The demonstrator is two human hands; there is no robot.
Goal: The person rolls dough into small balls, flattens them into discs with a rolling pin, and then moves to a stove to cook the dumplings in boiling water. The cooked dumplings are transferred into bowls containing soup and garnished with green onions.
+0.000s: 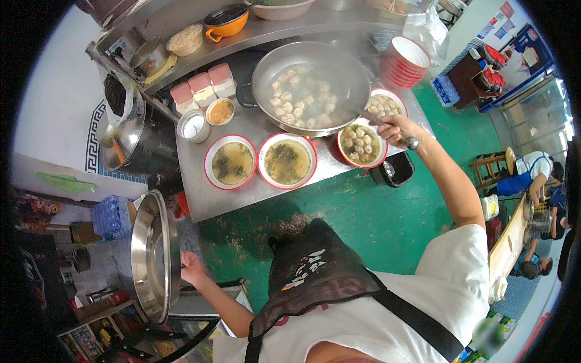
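Note:
My right hand (396, 129) grips the metal handle of a utensil (412, 143), whose far end is lost in steam at the rim of a large pan (268, 68). Wontons or dumplings (295, 102) float in the pan's cloudy liquid. Left of me, my left hand (191, 267) holds a wide steel basin (173, 254) tilted on its side by the rim. Two red-rimmed bowls of broth with dark greens, the left bowl (230, 162) and its neighbour (287, 161), stand before the pan. At right, a bowl of dumplings in broth (361, 143) and another dumpling bowl (386, 103) sit beside it.
Stacked red-and-white bowls (405, 63) stand at the back right. Lidded seasoning boxes (202, 86), a jar of white powder (194, 126) and an orange-coloured sauce bowl (220, 111) are left of the pan. A black bin (399, 170) lies beyond the steel counter's edge (245, 204). Other people work at far right.

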